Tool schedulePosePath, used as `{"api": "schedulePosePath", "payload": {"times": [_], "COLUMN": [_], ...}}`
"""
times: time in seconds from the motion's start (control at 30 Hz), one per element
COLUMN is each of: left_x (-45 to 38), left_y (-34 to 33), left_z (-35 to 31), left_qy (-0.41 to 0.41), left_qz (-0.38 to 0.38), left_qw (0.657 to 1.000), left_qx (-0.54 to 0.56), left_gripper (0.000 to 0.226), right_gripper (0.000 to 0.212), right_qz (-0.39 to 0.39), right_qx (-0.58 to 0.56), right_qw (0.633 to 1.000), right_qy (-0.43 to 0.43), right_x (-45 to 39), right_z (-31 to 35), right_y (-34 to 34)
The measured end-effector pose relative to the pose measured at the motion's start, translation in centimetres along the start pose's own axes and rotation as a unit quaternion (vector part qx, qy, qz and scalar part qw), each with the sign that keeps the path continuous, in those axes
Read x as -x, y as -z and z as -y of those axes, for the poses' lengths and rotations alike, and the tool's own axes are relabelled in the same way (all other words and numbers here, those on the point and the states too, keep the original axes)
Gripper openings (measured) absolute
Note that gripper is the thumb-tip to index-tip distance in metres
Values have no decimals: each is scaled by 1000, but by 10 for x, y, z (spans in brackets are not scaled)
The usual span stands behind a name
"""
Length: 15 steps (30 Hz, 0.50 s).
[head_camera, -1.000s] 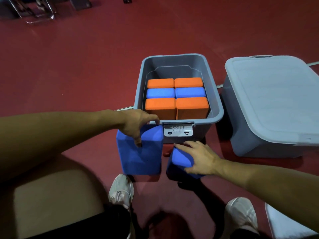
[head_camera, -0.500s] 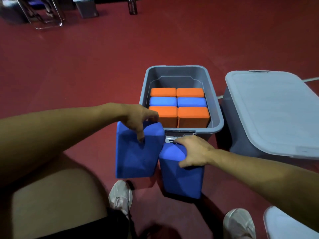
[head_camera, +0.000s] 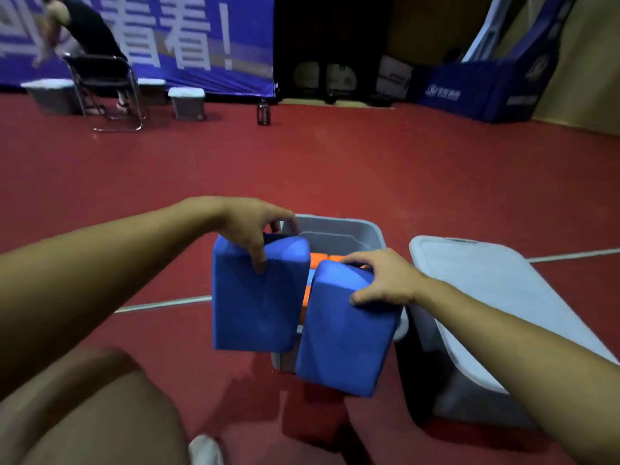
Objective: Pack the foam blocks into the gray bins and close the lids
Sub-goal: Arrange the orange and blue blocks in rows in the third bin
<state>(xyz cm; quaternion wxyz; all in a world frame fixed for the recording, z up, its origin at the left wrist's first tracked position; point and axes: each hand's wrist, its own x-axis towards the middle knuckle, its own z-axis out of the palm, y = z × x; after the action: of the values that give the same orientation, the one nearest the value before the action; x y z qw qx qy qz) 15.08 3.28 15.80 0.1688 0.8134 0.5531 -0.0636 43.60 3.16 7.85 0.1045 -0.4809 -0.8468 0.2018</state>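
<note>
A: Log entry. My left hand (head_camera: 250,229) grips the left blue block (head_camera: 256,297) at its top end, thumb on the near face, the other fingers curled over the far side. My right hand (head_camera: 382,276) grips the right blue block (head_camera: 345,330) the same way, pinching its upper right corner. Neither hand is spread; each is wrapped on foam.

B: Where is the open gray bin (head_camera: 339,229) relative to the hands?

A: Directly behind and below both, on the red floor (head_camera: 335,162). The two blocks hide most of its opening; I see only the far rim and slivers of the orange blocks (head_camera: 323,257) packed inside, in the gap between the hands.

B: Block orientation?

A: Long axes hang roughly vertical, tops at the hands, bottoms toward me. The right one leans with its top toward the left one; the two are just beside each other, nearly touching near the top.

B: Which hand is nearer the opening?

A: The left sits farther forward, its fingers at the far-left rim. My judgement: both blocks need to go forward and down, long axis kept upright or laid to match the rows; free space inside I cannot tell.

B: The other bin?

A: The lidded gray bin (head_camera: 486,297) stands beyond my right hand, lid on.
</note>
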Motion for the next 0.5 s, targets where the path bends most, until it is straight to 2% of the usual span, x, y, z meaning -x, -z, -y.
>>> {"api": "schedulePosePath", "payload": {"times": [0.2, 0.33, 0.5], "left_x": [3, -17, -63], "left_y": [60, 82, 96], "left_z": [-17, -16, -8], "left_qy": [-10, -8, -15], "left_qz": [-95, -142, -213], "left_qw": [995, 988, 975], "left_qx": [-40, -55, -57], "left_gripper": [81, 81, 83], "right_gripper": [74, 87, 89], "right_qz": [-88, -161, -195], "right_qx": [35, 105, 147], "right_qw": [995, 981, 969], "right_qy": [25, 21, 18], "right_x": [-14, -36, -74], "right_z": [21, 19, 0], "right_y": [60, 89, 110]}}
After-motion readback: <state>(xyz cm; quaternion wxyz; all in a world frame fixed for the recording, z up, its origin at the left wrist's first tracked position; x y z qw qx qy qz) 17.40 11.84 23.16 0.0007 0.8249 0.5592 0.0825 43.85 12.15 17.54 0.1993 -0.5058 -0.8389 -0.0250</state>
